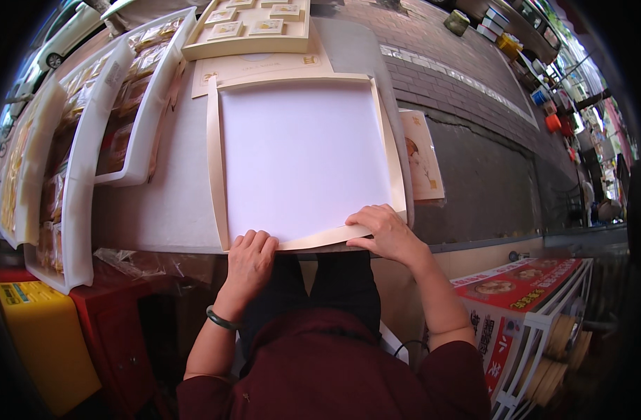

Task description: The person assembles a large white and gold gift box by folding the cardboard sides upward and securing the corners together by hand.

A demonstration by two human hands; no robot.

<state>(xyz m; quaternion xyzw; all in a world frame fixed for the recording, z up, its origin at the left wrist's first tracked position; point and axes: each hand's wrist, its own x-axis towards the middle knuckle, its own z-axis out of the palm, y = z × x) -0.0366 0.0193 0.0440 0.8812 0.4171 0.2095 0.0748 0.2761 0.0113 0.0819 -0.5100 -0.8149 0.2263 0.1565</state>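
**Head view: near wall (310, 239) of the shallow box (303, 154) looks like your weak spot**

Your shallow box, cream-walled around a white floor, lies open side up on the desk (152, 203), with its near wall along the desk's front edge. Your left hand (252, 257) curls its fingers over the box's near left corner; its thumb is hidden, so I cannot tell whether it pinches or only presses. Your right hand (383, 231) pinches the near wall close to the box's near right corner, fingers over the inner side and thumb outside.

That near wall looks slanted and slightly bowed beside the straighter left wall (217, 164). Squeeze harder on the right and you could crease it or drag the corner out of line; press unevenly and the whole box may twist.

Pull toward yourself and the near side could drop off the desk, since little support seems to lie under it. Push away and the far wall (292, 80) could rumple the pale printed card (264, 65) just beyond the box, or jolt the tray (247, 47) of small square pieces (266, 26) farther beyond it.
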